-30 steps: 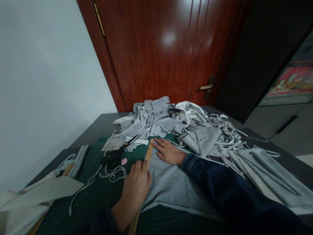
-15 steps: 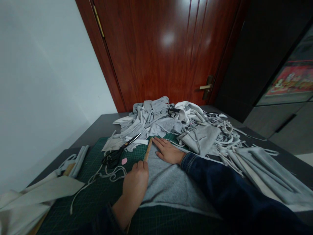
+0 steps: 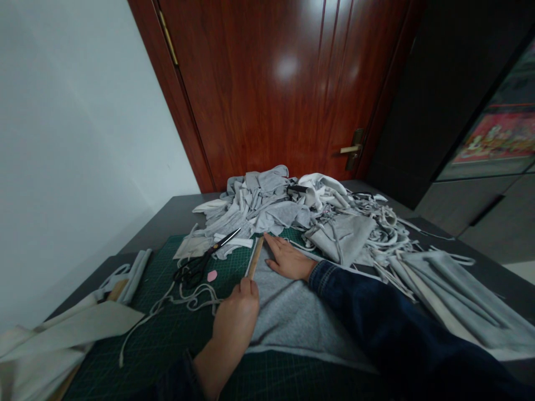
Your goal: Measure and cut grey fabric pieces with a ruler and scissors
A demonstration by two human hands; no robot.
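The left hand (image 3: 236, 320) is closing around the ruler (image 3: 254, 257) on the gray fabric (image 3: 292, 317), while the open right hand (image 3: 288, 264) is pressing flat beside it.

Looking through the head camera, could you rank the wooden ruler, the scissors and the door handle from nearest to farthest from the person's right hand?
From the right hand:
1. Wooden ruler, just left of the hand, along the grey fabric.
2. Black-handled scissors, farther left on the cutting mat.
3. Brass door handle, far ahead on the door.
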